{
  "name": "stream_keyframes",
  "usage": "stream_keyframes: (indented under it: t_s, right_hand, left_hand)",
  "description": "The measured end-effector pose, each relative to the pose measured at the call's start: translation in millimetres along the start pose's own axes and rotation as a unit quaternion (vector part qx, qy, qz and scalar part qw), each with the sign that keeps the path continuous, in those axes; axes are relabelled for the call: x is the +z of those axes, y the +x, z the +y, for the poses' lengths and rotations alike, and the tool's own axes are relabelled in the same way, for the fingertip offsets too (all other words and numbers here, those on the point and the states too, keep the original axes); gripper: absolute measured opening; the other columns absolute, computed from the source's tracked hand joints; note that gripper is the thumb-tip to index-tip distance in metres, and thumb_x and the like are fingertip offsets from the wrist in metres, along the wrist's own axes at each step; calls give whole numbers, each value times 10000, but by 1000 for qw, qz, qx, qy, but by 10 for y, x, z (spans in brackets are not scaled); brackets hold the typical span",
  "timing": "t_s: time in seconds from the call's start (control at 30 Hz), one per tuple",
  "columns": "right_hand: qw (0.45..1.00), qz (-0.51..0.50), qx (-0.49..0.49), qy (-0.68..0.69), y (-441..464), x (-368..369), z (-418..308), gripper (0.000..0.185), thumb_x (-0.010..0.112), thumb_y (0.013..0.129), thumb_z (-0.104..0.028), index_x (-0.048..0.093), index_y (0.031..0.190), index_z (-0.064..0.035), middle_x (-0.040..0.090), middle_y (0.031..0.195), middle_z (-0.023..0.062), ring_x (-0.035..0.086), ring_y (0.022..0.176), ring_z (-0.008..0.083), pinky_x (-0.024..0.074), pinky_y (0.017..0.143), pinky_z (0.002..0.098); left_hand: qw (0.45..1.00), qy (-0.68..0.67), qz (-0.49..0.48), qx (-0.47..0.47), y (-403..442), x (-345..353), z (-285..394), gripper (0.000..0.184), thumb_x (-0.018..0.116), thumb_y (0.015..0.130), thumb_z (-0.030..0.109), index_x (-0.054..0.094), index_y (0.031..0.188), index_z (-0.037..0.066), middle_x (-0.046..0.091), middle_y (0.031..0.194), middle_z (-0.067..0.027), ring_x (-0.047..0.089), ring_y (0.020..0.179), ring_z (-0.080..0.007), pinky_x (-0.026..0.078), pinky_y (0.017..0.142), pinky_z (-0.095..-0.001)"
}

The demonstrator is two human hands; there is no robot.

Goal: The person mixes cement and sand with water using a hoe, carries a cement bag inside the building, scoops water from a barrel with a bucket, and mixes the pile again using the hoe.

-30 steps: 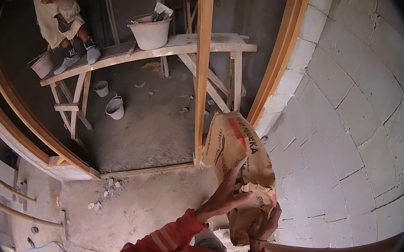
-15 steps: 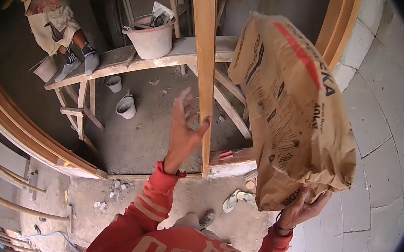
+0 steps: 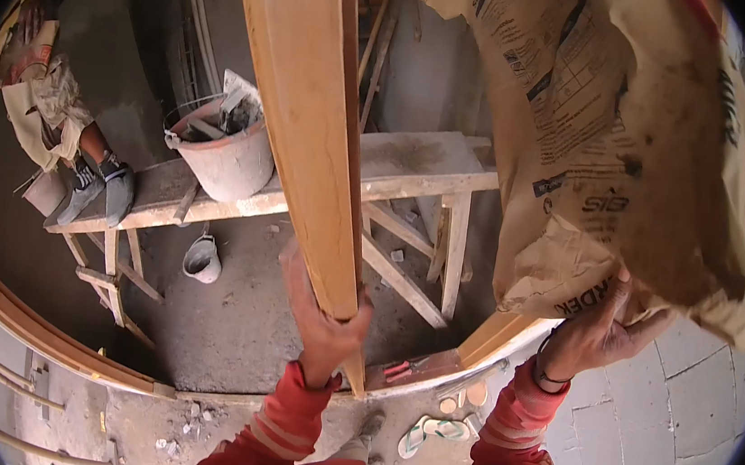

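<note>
In the head view, my right hand (image 3: pixel 599 340) grips the lower edge of a large brown paper cement bag (image 3: pixel 571 154), creased and printed, which is held up at the right. My left hand (image 3: pixel 324 320) is wrapped round the lower part of an upright wooden post (image 3: pixel 297 125), its fingers on the left side and its thumb on the right. Part of the left fingers is hidden by the post. The bag's upper right part runs out of view.
Beyond the post stands a wooden trestle bench (image 3: pixel 417 157) with a mortar bucket (image 3: pixel 229 149) on it. Another person's feet (image 3: pixel 100 190) rest at its left end. A small bucket (image 3: pixel 203 258), pliers (image 3: pixel 396 369) and flip-flops (image 3: pixel 435 432) lie lower. A block wall (image 3: pixel 643 424) is at right.
My left hand, raised with its fingers spread before, has closed round the post. The bag has moved up and right with my right hand, and the view has come nearer to the post.
</note>
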State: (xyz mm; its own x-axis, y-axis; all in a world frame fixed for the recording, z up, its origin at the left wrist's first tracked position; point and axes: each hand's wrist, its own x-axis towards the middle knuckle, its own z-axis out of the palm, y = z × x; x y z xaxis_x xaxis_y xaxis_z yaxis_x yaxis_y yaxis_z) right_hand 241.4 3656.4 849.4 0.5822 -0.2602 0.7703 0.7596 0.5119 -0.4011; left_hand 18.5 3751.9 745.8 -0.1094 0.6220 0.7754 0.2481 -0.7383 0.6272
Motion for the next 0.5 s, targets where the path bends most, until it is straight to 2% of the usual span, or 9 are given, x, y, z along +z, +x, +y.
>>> stream_keyframes:
  t_s: [0.03,0.1,0.13,0.17,0.23,0.3,0.37,0.43,0.5]
  right_hand:
    - [996,-14,-6,-89,62,239,210,349,607,927,-15,479,1244,57,565,1225,132,567,1072,177,457,932,295]
    - [995,-5,-72,-64,163,1030,686,394,625,900,-14,472,1245,96,591,1174,156,566,1045,238,431,953,331]
    - [992,-54,-48,-99,215,1390,1069,445,606,868,21,466,1290,40,591,1191,196,573,1102,291,438,939,350]
    - [989,-77,-29,-119,209,1866,1404,560,635,829,0,432,1351,-2,579,1207,218,564,1123,359,444,933,399]
    - [972,-147,-79,-166,-92,2787,2448,748,718,801,-138,302,1399,36,555,1152,283,522,1068,458,415,945,464]
    - [937,-254,52,-234,-639,3231,3249,817,728,789,-211,268,1412,46,525,1189,302,480,1099,491,375,977,494]
    - [910,-348,121,-189,-899,3112,3112,788,723,792,-255,310,1395,42,534,1180,280,468,1147,474,344,1026,502]
    - [926,-309,-55,-211,-1255,2787,2991,655,701,804,-163,386,1354,0,547,1191,245,570,1087,399,438,970,449]
    - [894,-384,209,-96,-1703,2028,2782,500,686,810,-83,490,1267,-32,584,1174,216,665,946,302,530,824,362]
  left_hand:
    - [1000,0,-8,-26,-49,-7,-45,745,683,588,89,443,1285,-21,470,1220,-231,454,1143,-407,348,999,-486]
    - [998,15,-28,-47,-81,-50,-61,736,698,579,118,454,1259,-23,474,1185,-229,471,1097,-409,364,966,-493]
    - [998,28,-38,-46,-102,-63,-61,727,708,574,132,462,1241,-24,477,1161,-228,481,1068,-409,373,947,-498]
    - [998,16,-28,-61,-200,-75,-150,727,728,571,145,463,1229,-19,480,1134,-218,494,1039,-395,391,917,-485]
    - [997,33,-31,-61,-307,-60,-257,749,756,603,138,402,1239,-39,485,1100,-202,518,987,-345,422,881,-446]
    - [995,78,-55,-39,-340,-114,-214,796,769,654,109,306,1275,-77,486,1096,-196,533,959,-292,444,870,-406]
    - [994,83,-69,-31,-375,-149,-259,824,775,669,97,268,1290,-92,481,1112,-206,535,964,-280,452,865,-391]
    - [996,10,-29,-83,-421,-72,-312,820,827,539,169,418,1221,-30,514,1096,-167,570,923,-291,476,782,-391]
    - [986,-6,-93,-141,-391,-123,-293,791,824,558,159,422,1213,-27,522,1096,-168,587,897,-286,485,755,-366]
